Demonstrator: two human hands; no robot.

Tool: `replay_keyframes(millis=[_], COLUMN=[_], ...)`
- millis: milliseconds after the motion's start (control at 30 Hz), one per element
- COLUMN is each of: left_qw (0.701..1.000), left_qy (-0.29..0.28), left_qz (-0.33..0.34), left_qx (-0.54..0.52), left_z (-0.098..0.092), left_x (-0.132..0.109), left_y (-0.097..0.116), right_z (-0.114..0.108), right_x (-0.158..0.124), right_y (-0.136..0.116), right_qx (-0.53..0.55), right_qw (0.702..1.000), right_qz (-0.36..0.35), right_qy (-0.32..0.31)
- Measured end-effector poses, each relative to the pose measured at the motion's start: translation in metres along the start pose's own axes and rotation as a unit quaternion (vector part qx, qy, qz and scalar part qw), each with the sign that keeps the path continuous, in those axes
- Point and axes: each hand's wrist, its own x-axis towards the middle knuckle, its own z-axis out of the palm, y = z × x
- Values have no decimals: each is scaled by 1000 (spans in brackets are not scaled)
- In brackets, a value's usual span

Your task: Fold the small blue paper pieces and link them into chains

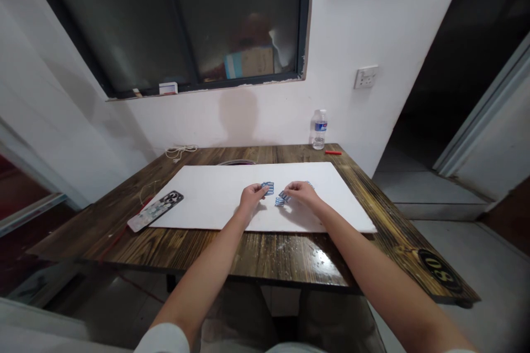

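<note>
I see a white board on a dark wooden table, by a white wall with a dark-framed window. A bottle stands near a red stick; a phone overlaps the board's left edge. Over the board, the left hand pinches a blue patterned piece; the right hand, fingers drawn together, grips another blue piece, partly hiding blue pattern behind it.
</note>
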Motion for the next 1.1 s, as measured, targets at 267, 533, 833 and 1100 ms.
replay_keyframes(millis=[267, 533, 833, 1100], left_qw=[1000, 1000, 1000, 1000], left_qy=[-5, 1, -2, -6], left_qz=[-3, -4, -18, -19], left_qx=[1, 12, 14, 19], left_z=[1, 0, 0, 2], left_x=[-1, 0, 0, -2], left_y=[0, -2, -4, 0], right_z=[3, 5, 10, 13], right_x=[-4, -9, -15, -16], right_y=[-2, -5, -4, -3], right_qx=[-57, -104, -197, -224], right_qw=[998, 994, 979, 973], right_qz=[19, 24, -36, -44], right_qy=[8, 15, 29, 40])
